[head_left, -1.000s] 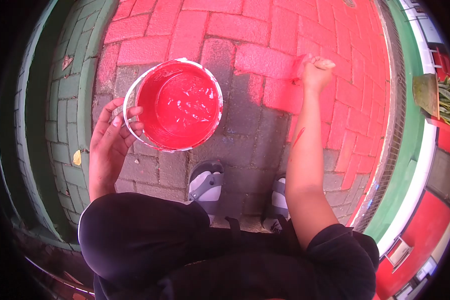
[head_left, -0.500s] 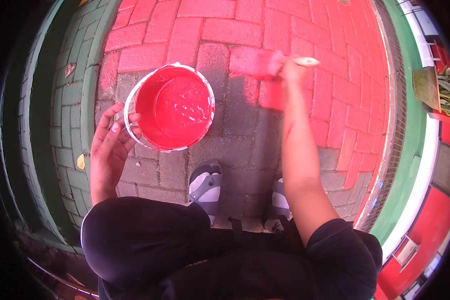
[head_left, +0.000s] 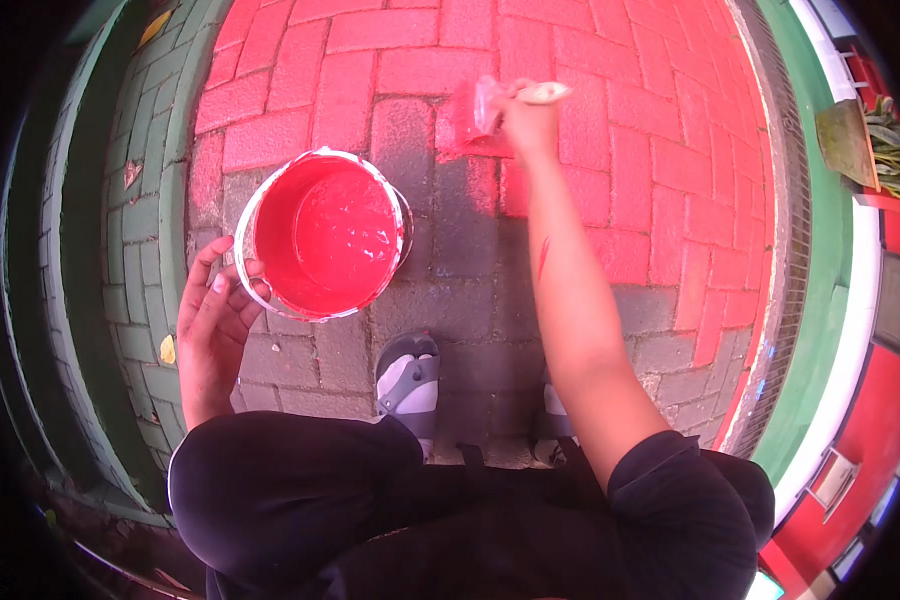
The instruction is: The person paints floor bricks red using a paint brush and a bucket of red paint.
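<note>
A bucket of red paint [head_left: 335,235] with a white, paint-smeared rim tilts toward me at centre left. My left hand [head_left: 220,310] grips its left rim, fingers over the edge and thumb outside. My right hand [head_left: 528,125] is closed around a brush [head_left: 544,93] with a pale handle. The brush's bristles lie on the paving to the left of that hand, blurred by motion. Wet red paint [head_left: 410,70] covers the bricks around and beyond the brush. Between the bucket and my right forearm are bare grey bricks [head_left: 464,235]. A red streak marks my right forearm.
My sandalled feet [head_left: 408,385] stand on grey bricks below the bucket. A green kerb and steps [head_left: 175,200] run along the left. On the right are a drain grate [head_left: 792,250], a green strip [head_left: 832,230] and a potted plant [head_left: 845,145].
My right hand and the brush have moved left and slightly farther away over the bricks. The bucket sits slightly lower and more to the left in view, still held by my left hand.
</note>
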`<state>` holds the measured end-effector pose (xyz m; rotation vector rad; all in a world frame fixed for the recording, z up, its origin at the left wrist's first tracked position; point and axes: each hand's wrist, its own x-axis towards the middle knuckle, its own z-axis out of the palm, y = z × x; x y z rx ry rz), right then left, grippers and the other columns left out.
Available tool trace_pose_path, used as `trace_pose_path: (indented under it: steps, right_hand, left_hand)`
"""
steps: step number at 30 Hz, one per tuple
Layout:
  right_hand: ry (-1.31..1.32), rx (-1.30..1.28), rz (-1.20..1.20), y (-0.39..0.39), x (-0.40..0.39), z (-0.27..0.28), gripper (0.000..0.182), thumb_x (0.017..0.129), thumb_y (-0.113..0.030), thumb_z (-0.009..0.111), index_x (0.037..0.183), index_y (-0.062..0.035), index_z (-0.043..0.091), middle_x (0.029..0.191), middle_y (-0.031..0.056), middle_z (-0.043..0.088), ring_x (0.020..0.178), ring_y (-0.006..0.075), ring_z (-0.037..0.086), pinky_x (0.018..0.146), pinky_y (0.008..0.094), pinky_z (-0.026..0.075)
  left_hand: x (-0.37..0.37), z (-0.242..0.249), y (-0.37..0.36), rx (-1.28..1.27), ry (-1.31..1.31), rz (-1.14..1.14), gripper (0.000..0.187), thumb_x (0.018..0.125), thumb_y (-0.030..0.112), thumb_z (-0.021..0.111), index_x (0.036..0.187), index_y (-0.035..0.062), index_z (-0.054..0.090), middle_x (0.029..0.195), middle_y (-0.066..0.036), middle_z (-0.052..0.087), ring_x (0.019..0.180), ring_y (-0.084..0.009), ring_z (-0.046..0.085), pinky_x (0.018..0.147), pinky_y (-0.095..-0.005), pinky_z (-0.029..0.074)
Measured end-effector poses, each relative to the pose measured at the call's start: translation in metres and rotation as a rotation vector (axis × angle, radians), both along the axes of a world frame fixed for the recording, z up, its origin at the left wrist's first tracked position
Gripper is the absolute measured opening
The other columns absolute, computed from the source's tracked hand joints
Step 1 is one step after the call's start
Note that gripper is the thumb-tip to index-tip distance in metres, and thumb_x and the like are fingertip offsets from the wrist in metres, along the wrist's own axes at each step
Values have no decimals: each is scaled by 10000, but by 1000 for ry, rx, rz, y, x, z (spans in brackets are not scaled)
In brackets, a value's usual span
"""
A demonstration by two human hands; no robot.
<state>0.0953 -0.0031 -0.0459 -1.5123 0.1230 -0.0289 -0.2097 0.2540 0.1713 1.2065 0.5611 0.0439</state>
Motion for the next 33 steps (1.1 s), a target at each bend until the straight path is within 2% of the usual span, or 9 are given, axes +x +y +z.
trace_pose_path:
  steps: [3,5,9,12,18,19,21,27,33]
  right_hand:
    - [207,-303,-30,-32,20,-3,170,730,-5,694,665,-93,563,620,3,560,667,152,647,568,312,482]
    - [83,-726,-370,-39,19,25,79,754,-81,651,705,-54,595,697,100,647,675,229,652,650,387,509]
    - [-108,-598,-324,-12,8,40,97,764,-111,638,712,-42,592,704,142,652,699,298,667,664,417,513]
    - [-73,-279,1,12,12,10,116,762,-116,607,688,-31,581,680,156,639,713,343,663,659,448,503]
    - [-147,-960,-104,15,-15,52,72,754,-97,628,771,-37,591,740,161,652,715,325,667,680,425,517]
    - [-147,-964,-103,19,-10,42,72,754,-97,628,771,-37,591,740,161,652,715,325,667,680,425,517]
    - [-179,-243,-88,27,0,17,74,745,-87,610,710,-34,571,686,147,641,686,323,657,645,418,500]
    - [1,-576,-144,33,-4,37,108,718,-78,677,742,-52,575,723,86,651,713,245,663,676,377,509]
    - [-67,-474,15,45,-2,15,64,770,-94,617,739,-48,587,631,135,620,675,302,659,667,398,509]
  left_hand:
    - [-1,2,1,23,23,12,423,981,192,504,1355,31,390,1095,-119,622,981,-184,624,933,-337,479]
    - [0,0,-1,30,42,14,422,980,209,509,1350,36,400,1066,-91,604,961,-159,604,929,-323,462]
    - [3,-6,-2,-1,59,-10,398,979,206,512,1328,42,413,999,-78,584,910,-152,581,890,-318,456]
    - [6,-6,2,-12,40,-14,387,979,202,512,1320,45,420,976,-72,572,894,-149,568,867,-314,450]
    - [-1,-12,11,-41,21,21,379,983,163,493,1324,20,409,989,-98,627,892,-163,618,844,-310,495]
    - [-1,-12,12,-45,26,22,378,983,163,493,1324,20,410,987,-98,627,890,-163,618,842,-308,496]
    - [1,-12,13,-50,18,17,378,984,160,490,1325,20,408,984,-96,627,890,-162,618,841,-305,496]
    - [-1,-16,19,-85,5,0,375,992,152,476,1333,17,399,985,-95,628,889,-162,622,838,-301,499]
    - [0,-16,24,-90,-4,-10,379,998,160,476,1337,14,391,1004,-99,627,888,-158,628,841,-301,514]
